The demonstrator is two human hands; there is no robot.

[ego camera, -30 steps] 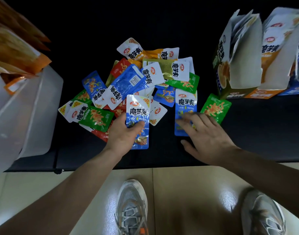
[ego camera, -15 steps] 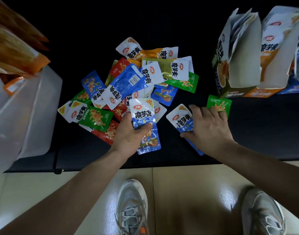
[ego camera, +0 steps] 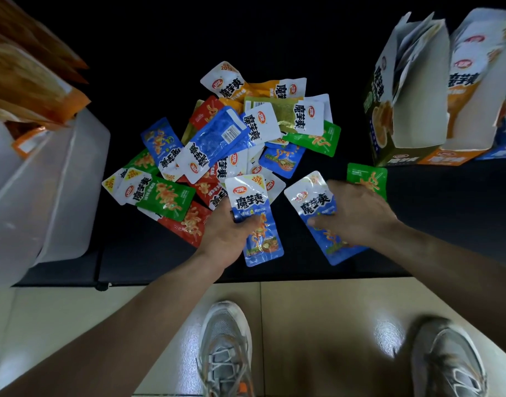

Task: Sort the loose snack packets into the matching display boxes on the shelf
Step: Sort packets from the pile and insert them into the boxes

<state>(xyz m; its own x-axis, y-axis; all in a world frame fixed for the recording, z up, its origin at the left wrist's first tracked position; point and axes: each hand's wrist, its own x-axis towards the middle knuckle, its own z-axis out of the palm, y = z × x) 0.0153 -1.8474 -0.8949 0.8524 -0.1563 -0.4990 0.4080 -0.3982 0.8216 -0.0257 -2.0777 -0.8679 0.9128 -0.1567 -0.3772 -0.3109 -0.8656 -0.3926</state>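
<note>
Clamping blue packet [ego camera: 247,200] in left hand [ego camera: 226,233], second packet [ego camera: 310,200] seemingly pinched by right hand [ego camera: 360,216]; display boxes [ego camera: 418,121] up-right, nearer right.

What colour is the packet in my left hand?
The packet in the left hand is white on top and blue below; head view.

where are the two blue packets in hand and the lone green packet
left blue packet [ego camera: 247,197], head view, white top panel
right blue packet [ego camera: 310,200], head view, white top panel
lone green packet [ego camera: 366,176], head view, green face
</note>
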